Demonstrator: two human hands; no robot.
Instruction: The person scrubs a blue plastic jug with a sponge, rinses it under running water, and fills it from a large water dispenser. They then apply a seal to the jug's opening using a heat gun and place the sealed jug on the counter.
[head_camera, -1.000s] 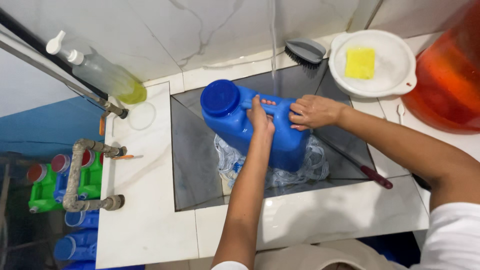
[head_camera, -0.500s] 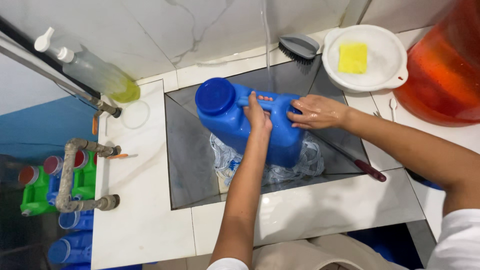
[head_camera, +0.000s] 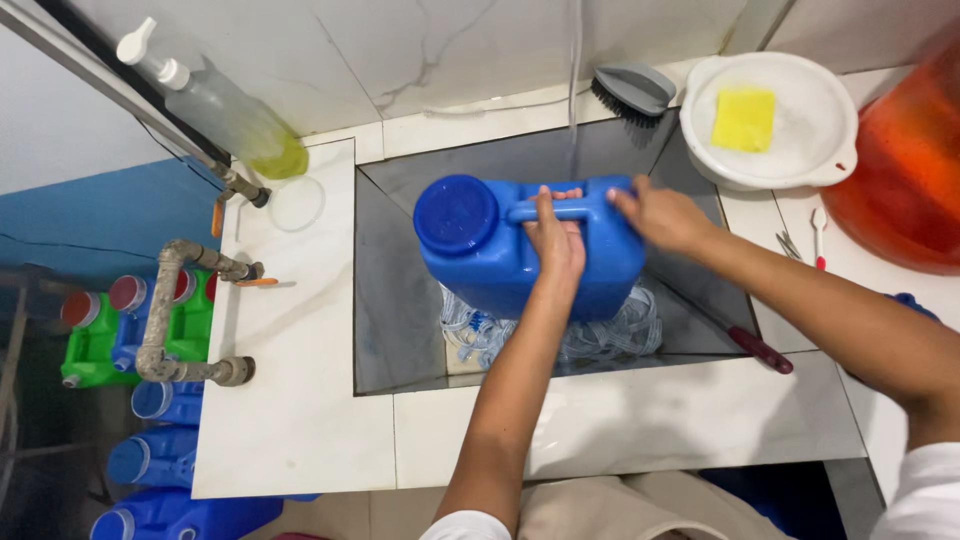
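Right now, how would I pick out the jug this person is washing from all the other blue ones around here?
Find the sunken grey sink set in the white tiled counter. The blue plastic jug lies on its side in it, above a heap of clear plastic rings. The left hand grips its top handle and the right hand rests on its end; the other blue jugs sit on the floor left of the counter.

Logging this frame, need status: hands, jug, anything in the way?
Left hand gripping the blue jug by its handle, right hand on its far end. Jug held over the sink, cap on. Clear plastic pieces lie beneath.
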